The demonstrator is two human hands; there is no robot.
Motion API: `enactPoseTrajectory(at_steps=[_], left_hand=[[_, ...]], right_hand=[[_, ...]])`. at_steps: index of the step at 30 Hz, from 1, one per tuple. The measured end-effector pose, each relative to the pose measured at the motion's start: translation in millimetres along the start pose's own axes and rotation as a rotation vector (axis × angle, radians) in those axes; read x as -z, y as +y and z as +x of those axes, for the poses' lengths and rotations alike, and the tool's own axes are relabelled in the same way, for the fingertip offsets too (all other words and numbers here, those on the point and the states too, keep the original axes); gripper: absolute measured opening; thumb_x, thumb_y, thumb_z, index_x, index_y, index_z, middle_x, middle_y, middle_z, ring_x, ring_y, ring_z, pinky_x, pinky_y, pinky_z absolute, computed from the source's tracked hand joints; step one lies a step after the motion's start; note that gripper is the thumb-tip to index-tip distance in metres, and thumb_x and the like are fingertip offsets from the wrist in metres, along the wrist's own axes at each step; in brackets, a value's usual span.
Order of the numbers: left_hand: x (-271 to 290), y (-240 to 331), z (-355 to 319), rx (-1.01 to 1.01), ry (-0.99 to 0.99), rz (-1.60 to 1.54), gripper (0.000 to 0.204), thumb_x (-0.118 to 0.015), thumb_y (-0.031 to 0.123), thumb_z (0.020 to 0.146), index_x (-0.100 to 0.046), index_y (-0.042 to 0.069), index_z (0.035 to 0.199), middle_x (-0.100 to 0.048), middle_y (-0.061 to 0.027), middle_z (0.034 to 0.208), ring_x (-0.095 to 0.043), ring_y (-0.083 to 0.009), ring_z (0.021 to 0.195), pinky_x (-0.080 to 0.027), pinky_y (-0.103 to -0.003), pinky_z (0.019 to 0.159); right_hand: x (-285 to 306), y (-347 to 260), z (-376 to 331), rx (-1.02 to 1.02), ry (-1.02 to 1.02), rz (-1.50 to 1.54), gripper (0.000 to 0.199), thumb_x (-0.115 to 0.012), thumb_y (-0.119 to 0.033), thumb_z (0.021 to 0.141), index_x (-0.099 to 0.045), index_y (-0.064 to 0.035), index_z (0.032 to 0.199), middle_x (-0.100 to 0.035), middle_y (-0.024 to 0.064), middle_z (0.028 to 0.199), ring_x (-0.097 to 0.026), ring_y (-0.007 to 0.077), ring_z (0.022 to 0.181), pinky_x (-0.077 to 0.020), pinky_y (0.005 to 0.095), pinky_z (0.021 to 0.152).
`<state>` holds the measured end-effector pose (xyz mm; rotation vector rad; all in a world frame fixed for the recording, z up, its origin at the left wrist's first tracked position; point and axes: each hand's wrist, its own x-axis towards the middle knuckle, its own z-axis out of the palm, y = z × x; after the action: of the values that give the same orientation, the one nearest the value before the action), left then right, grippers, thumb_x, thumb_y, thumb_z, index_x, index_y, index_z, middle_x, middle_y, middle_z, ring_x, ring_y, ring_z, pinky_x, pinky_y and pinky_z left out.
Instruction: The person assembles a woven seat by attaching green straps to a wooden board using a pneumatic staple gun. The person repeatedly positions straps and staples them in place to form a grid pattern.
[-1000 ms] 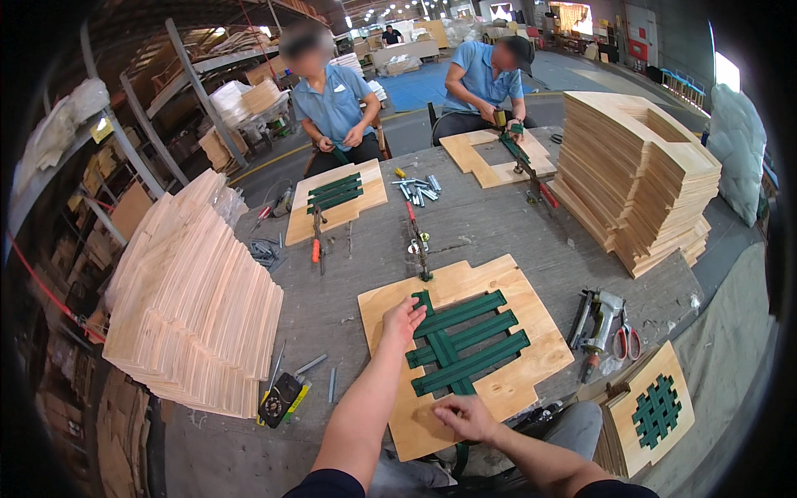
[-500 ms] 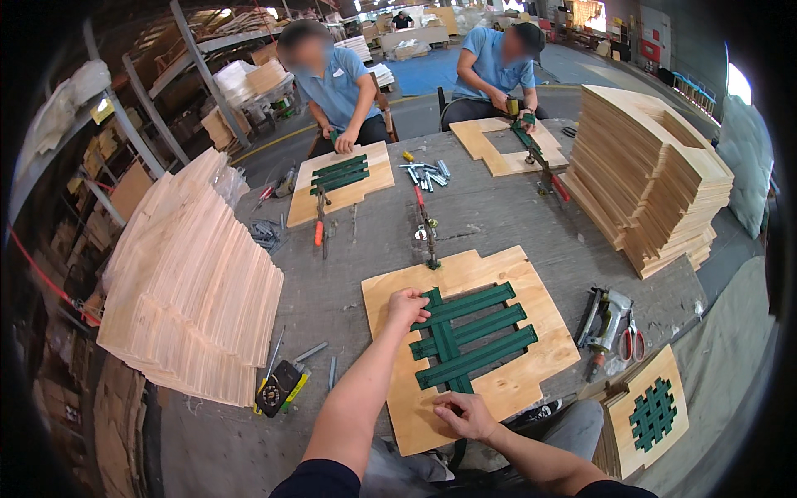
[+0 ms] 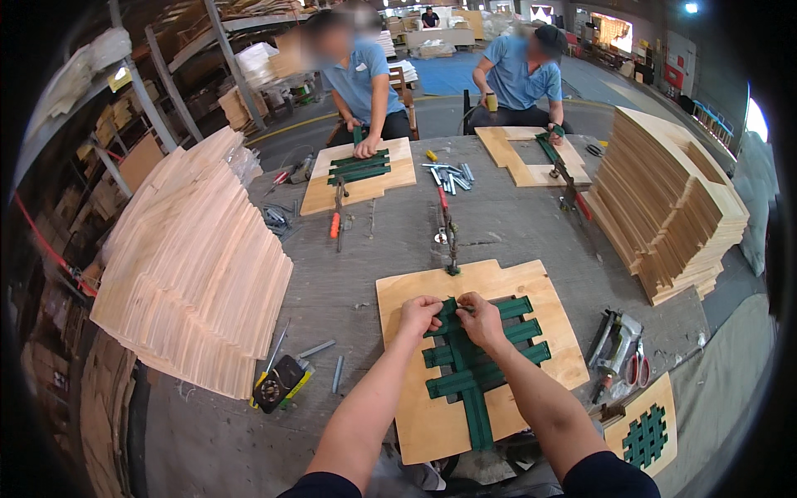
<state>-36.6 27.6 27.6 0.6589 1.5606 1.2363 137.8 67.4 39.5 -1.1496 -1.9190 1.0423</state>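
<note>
A notched plywood panel (image 3: 415, 423) lies in front of me, with green webbing straps (image 3: 520, 332) stretched sideways over its cut-out. A lengthwise green strap (image 3: 476, 419) crosses them, its near end lying on the panel's near part. At the far rim of the cut-out, my left hand (image 3: 422, 315) pinches the left side of that strap's far end. Opposite it, my right hand (image 3: 481, 320) has its fingers closed at the strap's right side. Just beyond both hands, a toggle clamp (image 3: 451, 249) with a red handle stands at the panel's far edge.
Stacked panels stand left (image 3: 191, 274) and right (image 3: 664, 199). A tape measure (image 3: 281, 383) lies left; a staple gun (image 3: 616, 344) and scissors (image 3: 638, 365) lie right. A woven panel (image 3: 646, 436) sits lower right. Across the table two people in blue shirts handle panels.
My right hand has moved from the panel's near edge to the strap's far end, beside my left hand. The strap's near end now reaches farther toward me. The view has shifted slightly.
</note>
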Motion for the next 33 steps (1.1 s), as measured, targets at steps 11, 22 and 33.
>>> enactPoseTrajectory(at_steps=[11, 22, 33], left_hand=[[8.3, -11.0, 1.3, -0.075, -0.028, -0.017, 0.012, -0.069, 0.006, 0.095, -0.063, 0.005, 0.106, -0.066, -0.0036, 0.085, -0.065, -0.0118, 0.059, -0.054, -0.026, 0.052], [-5.4, -28.0, -11.0, -0.490, 0.145, 0.424, 0.012, -0.071, 0.005, 0.090, -0.073, 0.000, 0.101, -0.066, -0.0129, 0.097, -0.068, -0.0200, 0.066, -0.057, -0.033, 0.065], [-29.9, -35.9, -93.4, -0.783, 0.246, 0.424, 0.020, -0.057, -0.001, 0.094, -0.069, 0.002, 0.110, -0.069, -0.0141, 0.105, -0.067, -0.0315, 0.097, -0.055, -0.040, 0.085]], right_hand=[[-23.3, 12.3, 13.0, 0.097, -0.015, -0.019, 0.016, -0.071, -0.005, 0.088, -0.073, -0.0028, 0.104, -0.075, 0.0175, 0.100, -0.074, 0.0300, 0.092, -0.0578, 0.0370, 0.081], [-17.3, 12.8, 11.5, 0.256, 0.037, -0.115, 0.007, -0.071, -0.007, 0.088, -0.071, -0.0048, 0.095, -0.068, 0.0155, 0.096, -0.068, 0.0365, 0.086, -0.0553, 0.0435, 0.075], [-26.5, 27.7, 50.7, 0.167, -0.092, -0.390, 0.013, -0.068, -0.018, 0.091, -0.072, -0.0067, 0.095, -0.067, 0.0156, 0.101, -0.067, 0.0380, 0.093, -0.0542, 0.0477, 0.081]])
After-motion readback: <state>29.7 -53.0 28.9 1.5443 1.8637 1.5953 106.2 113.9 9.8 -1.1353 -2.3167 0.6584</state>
